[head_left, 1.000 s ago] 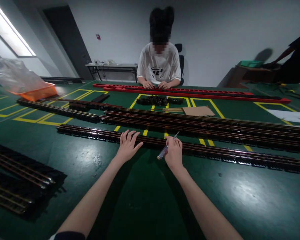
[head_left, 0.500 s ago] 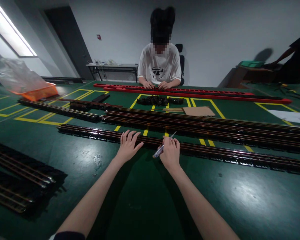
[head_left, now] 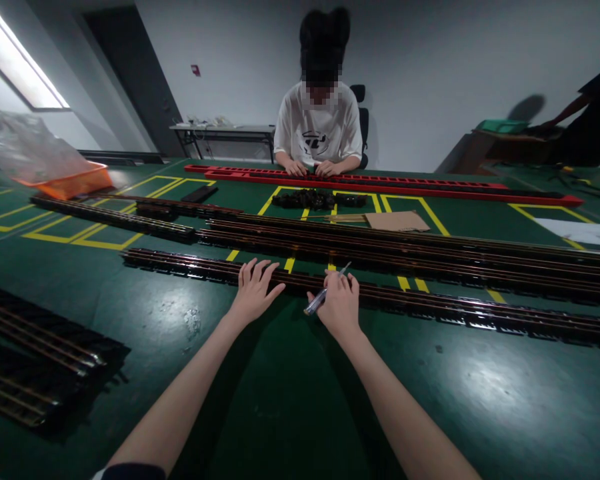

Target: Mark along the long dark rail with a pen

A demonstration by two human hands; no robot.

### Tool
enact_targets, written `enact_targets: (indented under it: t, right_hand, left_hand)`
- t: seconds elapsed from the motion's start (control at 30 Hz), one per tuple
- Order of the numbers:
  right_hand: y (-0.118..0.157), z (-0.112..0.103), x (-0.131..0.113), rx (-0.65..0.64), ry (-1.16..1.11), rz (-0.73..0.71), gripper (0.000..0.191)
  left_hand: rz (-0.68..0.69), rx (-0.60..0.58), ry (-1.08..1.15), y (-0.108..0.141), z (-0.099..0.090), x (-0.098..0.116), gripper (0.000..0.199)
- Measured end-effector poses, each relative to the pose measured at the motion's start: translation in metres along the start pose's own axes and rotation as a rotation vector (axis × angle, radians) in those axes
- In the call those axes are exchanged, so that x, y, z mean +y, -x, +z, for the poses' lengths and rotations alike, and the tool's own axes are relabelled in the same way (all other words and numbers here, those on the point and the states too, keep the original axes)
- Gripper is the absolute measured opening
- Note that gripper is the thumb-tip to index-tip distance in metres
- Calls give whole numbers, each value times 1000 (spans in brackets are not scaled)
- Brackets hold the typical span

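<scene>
A long dark strip (head_left: 430, 307) with thin copper-coloured lines lies across the green table in front of me. My left hand (head_left: 255, 287) rests on its near edge left of the middle, fingers spread. To the right, my right hand (head_left: 341, 300) is closed around a slim screwdriver-like tool (head_left: 316, 302) with a clear handle, its thin tip pointing up and to the right. The fingers of this hand also touch the strip. Just beyond lies a bundle of similar strips (head_left: 380, 250).
More dark strips (head_left: 40, 333) lie at the near left. An orange basket (head_left: 75, 181) with a plastic bag stands back left. Cardboard (head_left: 397, 221) and black parts (head_left: 310, 199) lie beyond the bundle. Opposite, a person (head_left: 317, 127) works at red rails (head_left: 430, 191).
The long strip has shifted to the right; its left end now lies further right. My hands stay almost in place, and my right thumb shows more beside the tool.
</scene>
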State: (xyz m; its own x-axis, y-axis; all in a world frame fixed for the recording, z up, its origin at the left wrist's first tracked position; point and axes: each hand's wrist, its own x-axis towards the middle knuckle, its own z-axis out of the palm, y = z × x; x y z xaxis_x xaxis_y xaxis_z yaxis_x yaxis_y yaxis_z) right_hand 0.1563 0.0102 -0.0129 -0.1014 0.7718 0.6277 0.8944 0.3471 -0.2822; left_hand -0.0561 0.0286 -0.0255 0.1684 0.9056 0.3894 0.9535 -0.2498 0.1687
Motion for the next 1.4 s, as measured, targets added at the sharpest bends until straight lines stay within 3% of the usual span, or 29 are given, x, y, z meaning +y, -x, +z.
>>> enact_targets:
  t: [0.27,0.4,0.63,0.87,1.1,1.4]
  right_hand:
    - [-2,1,-9,-11,31,71,22]
    - [-1,1,-1,-1,-11,85,27]
    - [2,0,2,44,-109,12,23]
    - [-1,2,-5,-17,32,53,25]
    - [-1,1,-14,-15,21,49,20]
    - [1,1,4,30,-86,57,28]
  left_hand:
    - [-15,23,-57,2,-2,4,49]
    - [-16,22,-55,2,-2,4,49]
    - [-20,-6,-34,1,-1,3,49]
    - [-17,3,-13,1,0,1,48]
    - [-26,-29,-8,0,-1,0,48]
    - [-24,-1,-17,0,0,1,46]
